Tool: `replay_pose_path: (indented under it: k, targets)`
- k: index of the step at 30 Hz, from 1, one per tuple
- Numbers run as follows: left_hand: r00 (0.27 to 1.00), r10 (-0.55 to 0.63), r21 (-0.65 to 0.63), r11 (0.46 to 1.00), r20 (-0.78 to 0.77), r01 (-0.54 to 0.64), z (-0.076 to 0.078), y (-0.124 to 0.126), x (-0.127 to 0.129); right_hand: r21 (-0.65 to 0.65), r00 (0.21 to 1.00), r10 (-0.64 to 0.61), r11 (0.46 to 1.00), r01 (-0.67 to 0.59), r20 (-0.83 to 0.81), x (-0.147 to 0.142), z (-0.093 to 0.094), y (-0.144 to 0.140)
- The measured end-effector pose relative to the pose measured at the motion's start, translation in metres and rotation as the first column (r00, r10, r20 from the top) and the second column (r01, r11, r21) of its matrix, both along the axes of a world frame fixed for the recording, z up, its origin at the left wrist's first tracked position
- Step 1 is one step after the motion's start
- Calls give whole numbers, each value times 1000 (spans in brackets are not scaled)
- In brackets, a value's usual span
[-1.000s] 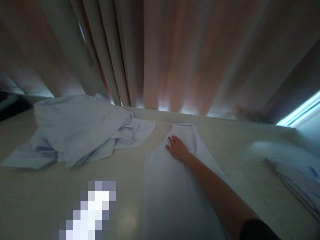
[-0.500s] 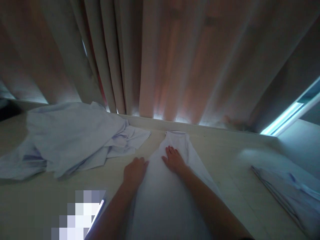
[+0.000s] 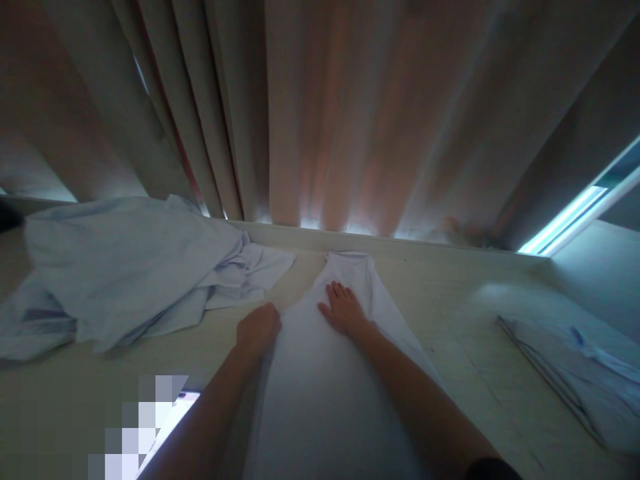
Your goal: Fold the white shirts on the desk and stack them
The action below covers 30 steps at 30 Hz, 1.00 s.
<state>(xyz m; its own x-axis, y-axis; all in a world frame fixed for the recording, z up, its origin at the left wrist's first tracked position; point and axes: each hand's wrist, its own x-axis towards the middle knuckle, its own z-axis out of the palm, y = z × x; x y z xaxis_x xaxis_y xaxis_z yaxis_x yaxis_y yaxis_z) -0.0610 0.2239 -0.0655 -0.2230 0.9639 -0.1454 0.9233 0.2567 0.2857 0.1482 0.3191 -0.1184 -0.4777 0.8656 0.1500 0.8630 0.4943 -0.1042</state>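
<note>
Right hand (image 3: 344, 310) flat, fingers spread, palm down on white cloth (image 3: 325, 393) running from bottom centre up to the ledge (image 3: 425, 243). Left hand (image 3: 259, 328) curled at the cloth's left edge; grip hidden, cannot tell. Crumpled shirt (image 3: 130, 267) at left, folded pile (image 3: 575, 363) at right, curtain (image 3: 320, 107) across the top.

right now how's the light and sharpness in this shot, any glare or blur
Head view: dim and soft all over, with bright glare under the curtain hem and at the window strip; wide-lens bending at the edges; the left hand and right hand on the white cloth are slightly blurred; a pixelated patch sits lower left.
</note>
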Motion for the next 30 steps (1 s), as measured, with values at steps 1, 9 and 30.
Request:
replay_pose_path:
  k: [1, 9, 30]
  targets:
    - [1000, -7, 2, 1000, 24, 7, -2, 1, 0, -7, 1000, 3, 1000, -3, 4, -1, 1, 0]
    - [981, -34, 48, 999, 190, 25, -14, 1, -12, 69, 999, 48, 996, -48, 12, -3, 13, -12]
    - [781, -346, 86, 931, 521, 355, 50, -92, 103, -348, 966, -146, 935, 65, -212, 27, 49, -24]
